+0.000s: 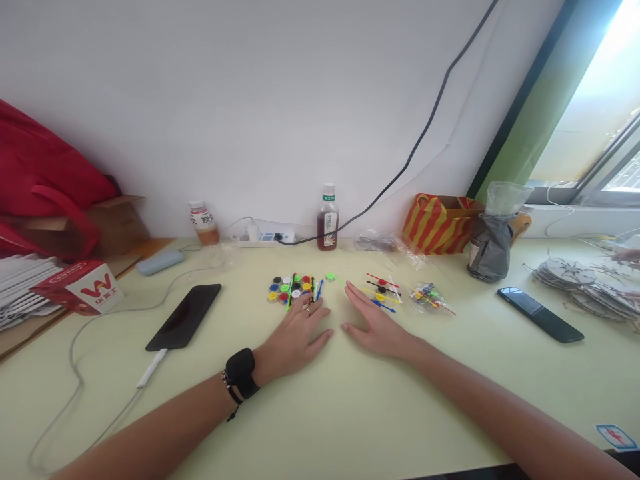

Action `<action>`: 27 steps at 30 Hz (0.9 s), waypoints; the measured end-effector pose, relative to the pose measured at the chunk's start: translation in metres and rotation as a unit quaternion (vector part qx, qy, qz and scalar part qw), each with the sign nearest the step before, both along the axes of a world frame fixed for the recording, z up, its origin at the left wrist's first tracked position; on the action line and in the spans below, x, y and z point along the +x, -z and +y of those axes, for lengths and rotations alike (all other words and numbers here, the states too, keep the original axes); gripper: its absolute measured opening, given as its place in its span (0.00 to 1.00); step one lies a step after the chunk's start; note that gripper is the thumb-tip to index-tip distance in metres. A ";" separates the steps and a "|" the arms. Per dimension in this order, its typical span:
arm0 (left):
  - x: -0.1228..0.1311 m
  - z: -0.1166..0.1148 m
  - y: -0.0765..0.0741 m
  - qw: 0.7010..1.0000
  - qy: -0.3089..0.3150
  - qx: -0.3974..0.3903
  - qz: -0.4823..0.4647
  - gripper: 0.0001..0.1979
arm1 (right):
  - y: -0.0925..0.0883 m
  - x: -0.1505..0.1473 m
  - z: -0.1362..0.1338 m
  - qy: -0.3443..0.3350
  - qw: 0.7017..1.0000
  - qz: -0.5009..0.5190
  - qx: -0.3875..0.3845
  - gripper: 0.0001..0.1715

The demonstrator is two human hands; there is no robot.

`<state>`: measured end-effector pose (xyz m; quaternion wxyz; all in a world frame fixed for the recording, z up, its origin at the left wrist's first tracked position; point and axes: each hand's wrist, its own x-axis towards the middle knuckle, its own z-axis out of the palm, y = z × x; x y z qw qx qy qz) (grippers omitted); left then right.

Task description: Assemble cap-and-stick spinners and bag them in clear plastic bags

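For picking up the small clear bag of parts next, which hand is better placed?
Right, most likely: the right hand is open and nearer the clear bag, while the left hand sits farther off, by the coloured discs.

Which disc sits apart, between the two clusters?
The green disc just beyond the gap between the left hand and right hand; the other discs lie bunched to its left or right.

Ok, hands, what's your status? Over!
Left hand: open, at coloured discs and plastic arrows. Right hand: open, near lime-green disc. Farther right: clear bag of coloured pieces.
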<state>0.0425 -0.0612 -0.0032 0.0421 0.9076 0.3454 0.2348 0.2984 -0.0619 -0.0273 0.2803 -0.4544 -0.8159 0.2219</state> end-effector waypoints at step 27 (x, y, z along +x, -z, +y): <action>-0.001 0.000 0.000 1.000 -0.005 -0.018 -0.015 0.19 | -0.007 -0.007 -0.010 0.069 0.997 0.008 0.016 0.39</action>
